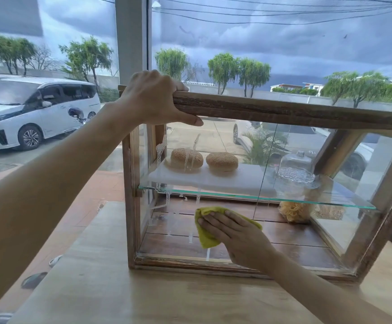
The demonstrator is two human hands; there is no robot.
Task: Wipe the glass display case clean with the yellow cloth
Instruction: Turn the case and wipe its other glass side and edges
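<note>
A glass display case with a worn wooden frame point(283, 111) stands on a pale wooden table point(124, 295). My left hand point(154, 98) grips the top left corner of the frame. Flat against the lower front pane, my right hand point(234, 232) presses a yellow cloth point(205, 237). White streaks of cleaning liquid run down the left part of the front glass point(166, 146). Inside, two sesame buns point(186, 157) lie on a white board on a glass shelf point(330, 201).
A glass dome on a patterned plate point(294, 169) stands on the shelf at the right, and a pale bundle of noodles point(294, 210) lies below it. Behind the case is a big window with a white van point(33, 111) and trees outside. The table's left edge is close to the case.
</note>
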